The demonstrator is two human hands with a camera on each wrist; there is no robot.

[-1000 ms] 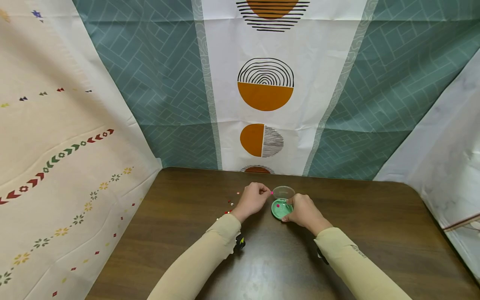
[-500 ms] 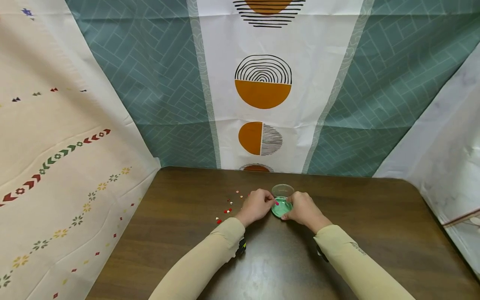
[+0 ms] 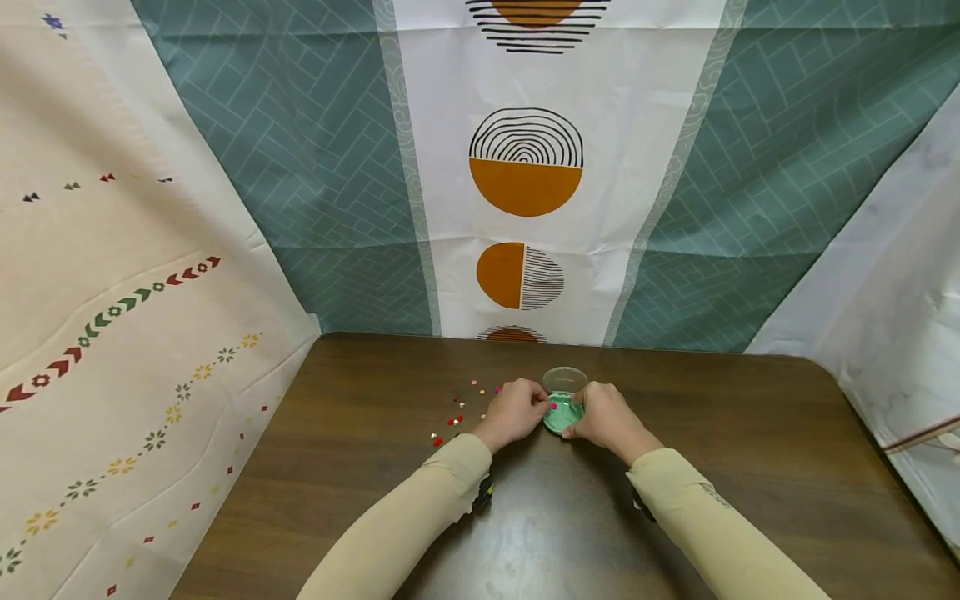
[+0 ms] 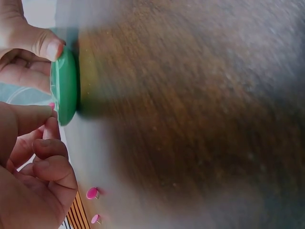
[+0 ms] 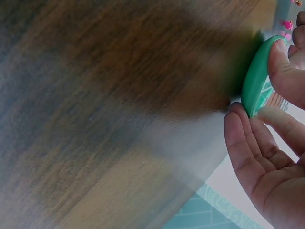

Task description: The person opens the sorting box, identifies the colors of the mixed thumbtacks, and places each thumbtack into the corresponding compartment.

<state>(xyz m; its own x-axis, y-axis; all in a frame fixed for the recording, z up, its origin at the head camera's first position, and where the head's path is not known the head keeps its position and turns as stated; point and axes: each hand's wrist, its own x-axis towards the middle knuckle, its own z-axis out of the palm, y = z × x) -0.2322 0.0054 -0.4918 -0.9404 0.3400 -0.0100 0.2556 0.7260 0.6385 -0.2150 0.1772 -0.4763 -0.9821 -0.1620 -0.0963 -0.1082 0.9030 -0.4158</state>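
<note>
In my remote view, the left hand [image 3: 514, 412] pinches a pink thumbtack [image 4: 52, 105] between its fingers at the open green case [image 4: 68, 86], which the right hand's [image 3: 609, 423] fingers clamp by its edge. I judge the thumbtack light, stiff and sharp, best held by its head.

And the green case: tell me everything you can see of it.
The green case is round and shallow, plastic-looking, with a rounded underside. Its clear lid is open at the far side. The right hand grips its rim; the left hand holds a pink pin at its left side. Whether it rests flat on the table is unclear.
</note>
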